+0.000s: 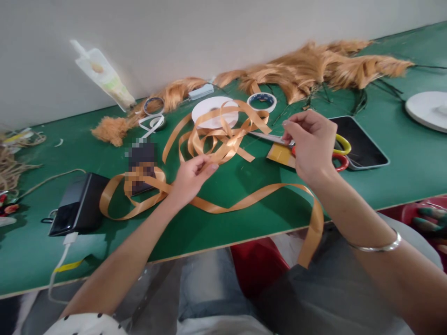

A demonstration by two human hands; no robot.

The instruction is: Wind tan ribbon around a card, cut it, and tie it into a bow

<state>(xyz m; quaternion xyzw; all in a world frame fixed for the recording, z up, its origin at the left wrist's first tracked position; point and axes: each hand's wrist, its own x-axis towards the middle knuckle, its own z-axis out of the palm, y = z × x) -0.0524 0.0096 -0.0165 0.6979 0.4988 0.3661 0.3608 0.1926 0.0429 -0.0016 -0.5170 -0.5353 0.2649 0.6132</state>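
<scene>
My left hand [193, 179] is closed in a pinch on a shiny orange-gold satin ribbon [230, 148], at the front of a loose tangle of loops. Behind that tangle lies a white ribbon spool [209, 111]. More of the ribbon runs under my left wrist, across the table and over its front edge. My right hand [310, 144], thumb and fingers pinched together, is above scissors [342, 163] with red and yellow handles. It hides the middle of the scissors. Whatever is between its fingertips, if anything, is too small to make out.
Bundles of orange fibre [307, 65] line the wall. A roll of tape [261, 102], a dark tablet-like slab [363, 142] and a yellow-topped piece [281, 154] lie near my right hand. At left stands a black device [78, 202] with a white cable. A white disc [429, 110] is far right.
</scene>
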